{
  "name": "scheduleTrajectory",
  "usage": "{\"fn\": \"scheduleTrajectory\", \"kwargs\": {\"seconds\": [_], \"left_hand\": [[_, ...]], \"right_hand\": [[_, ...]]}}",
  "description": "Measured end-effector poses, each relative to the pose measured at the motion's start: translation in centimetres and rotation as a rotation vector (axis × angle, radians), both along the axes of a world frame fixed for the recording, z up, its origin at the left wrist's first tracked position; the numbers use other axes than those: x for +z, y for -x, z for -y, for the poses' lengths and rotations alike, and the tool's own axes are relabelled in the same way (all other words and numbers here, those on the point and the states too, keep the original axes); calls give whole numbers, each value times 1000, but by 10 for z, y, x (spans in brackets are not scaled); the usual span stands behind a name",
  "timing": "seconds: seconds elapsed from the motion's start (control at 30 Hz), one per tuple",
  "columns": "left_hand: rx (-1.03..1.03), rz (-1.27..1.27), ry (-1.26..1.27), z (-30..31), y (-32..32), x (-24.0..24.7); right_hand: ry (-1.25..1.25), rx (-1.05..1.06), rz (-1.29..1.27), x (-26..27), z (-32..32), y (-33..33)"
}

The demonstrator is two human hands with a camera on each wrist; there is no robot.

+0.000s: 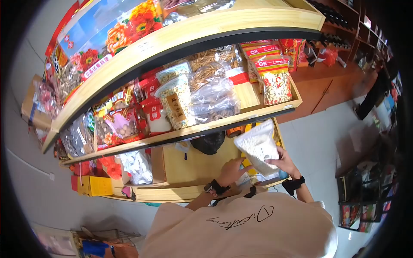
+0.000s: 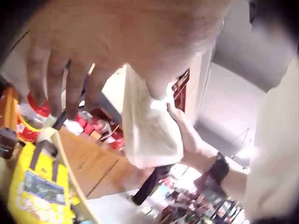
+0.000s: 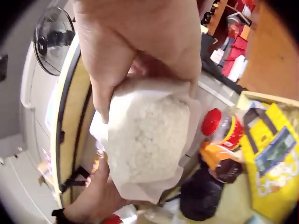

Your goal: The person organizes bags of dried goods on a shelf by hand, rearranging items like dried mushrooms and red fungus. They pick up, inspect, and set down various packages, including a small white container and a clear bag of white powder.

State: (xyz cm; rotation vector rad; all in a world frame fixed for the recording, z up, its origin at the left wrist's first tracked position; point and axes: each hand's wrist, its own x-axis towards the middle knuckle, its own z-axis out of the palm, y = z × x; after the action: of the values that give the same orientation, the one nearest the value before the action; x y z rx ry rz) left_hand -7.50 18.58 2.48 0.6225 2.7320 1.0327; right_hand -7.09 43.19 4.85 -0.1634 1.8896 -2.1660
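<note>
A white bag of pale, grainy contents [image 1: 258, 146] is held up over the right end of the lower shelf. My right hand [image 1: 284, 162] grips its side, and the right wrist view shows thumb and fingers wrapped around the bag [image 3: 147, 140] from above. My left hand [image 1: 232, 172] is close by on the bag's other side. In the left wrist view, the left hand [image 2: 112, 42] has its fingers extended and spread, with the thumb overlapping the bag [image 2: 149, 126]. Below it stands a yellow bag with dark handles [image 2: 39, 186].
Packaged dried goods [image 1: 176, 105] line the middle shelf [image 1: 245, 95] above my hands. On the lower shelf [image 1: 193, 167] lie a black plastic bag [image 1: 208, 142] and a box with crumpled white plastic [image 1: 138, 167]. A person in dark clothes [image 1: 372, 92] is at the far right.
</note>
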Motion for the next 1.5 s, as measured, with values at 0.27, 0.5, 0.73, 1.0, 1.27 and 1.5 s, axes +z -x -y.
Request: {"fn": "scheduleTrajectory", "kwargs": {"seconds": [0.27, 0.5, 0.73, 1.0, 1.27, 1.5], "left_hand": [[203, -338, -671, -53, 73, 115], [240, -381, -661, -60, 205, 138], [362, -523, -136, -47, 215, 108], [291, -465, 331, -55, 203, 118], [258, -595, 389, -66, 205, 107], [145, -799, 567, -55, 216, 89]], "right_hand": [[287, -404, -347, 103, 40, 105], [-455, -707, -927, 120, 51, 220], [-1031, -214, -984, 44, 62, 193], [-1223, -345, -785, 61, 76, 210], [-1216, -312, -771, 57, 68, 237], [-1194, -267, -766, 57, 74, 206]]}}
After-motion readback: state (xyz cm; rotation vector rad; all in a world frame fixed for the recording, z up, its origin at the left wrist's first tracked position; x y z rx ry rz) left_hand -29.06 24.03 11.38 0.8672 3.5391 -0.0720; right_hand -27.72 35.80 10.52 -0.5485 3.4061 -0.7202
